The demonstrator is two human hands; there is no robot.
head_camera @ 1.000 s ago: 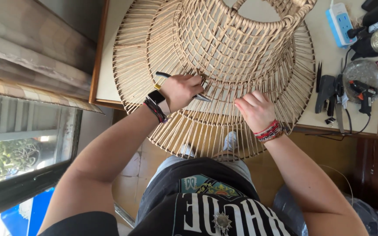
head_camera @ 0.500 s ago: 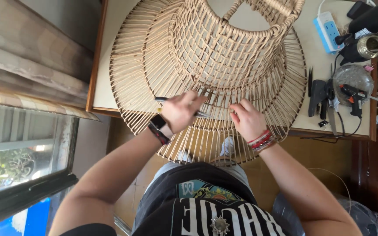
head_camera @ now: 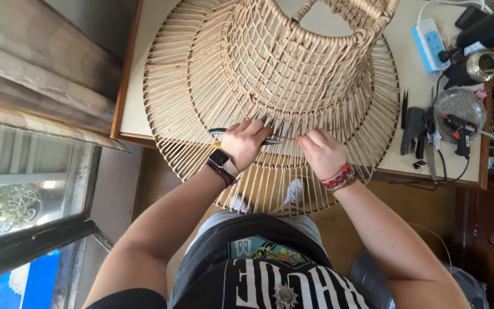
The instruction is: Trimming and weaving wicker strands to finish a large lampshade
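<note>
On the pale tabletop (head_camera: pixel 413 74), at the centre of the view and overhanging the near edge toward the person, a large woven rattan frame (head_camera: pixel 275 74) is seen: a tall open-weave cylinder rising from a wide flat brim of radiating canes. At the brim's 6 o'clock edge, where the cylinder wall meets the spokes, both hands are set close together. The left hand (head_camera: pixel 246 143) is clenched around a slim dark-handled tool (head_camera: pixel 224 133), which is laid almost level across the canes, its handle pointing to 9 o'clock and its tip to 3 o'clock toward the other hand. A black smartwatch (head_camera: pixel 219 159) is worn on that wrist. The right hand (head_camera: pixel 322 151) is curled with its fingertips pinched in among the canes just beside the tool's tip; whether a single cane is gripped cannot be told. Red beaded bracelets (head_camera: pixel 338 177) are worn on its wrist. From the frame outward, at 3 o'clock, a black hand tool (head_camera: pixel 413 127) and a glue gun (head_camera: pixel 458 130) are laid on the table, with a clear round lid (head_camera: pixel 458 103) behind them. At 1 o'clock a white and blue power strip (head_camera: pixel 428 35) and a brass-coloured cup (head_camera: pixel 483 64) are seen. At 8 o'clock, well apart from the table, a window frame (head_camera: pixel 35 229) is visible.
</note>
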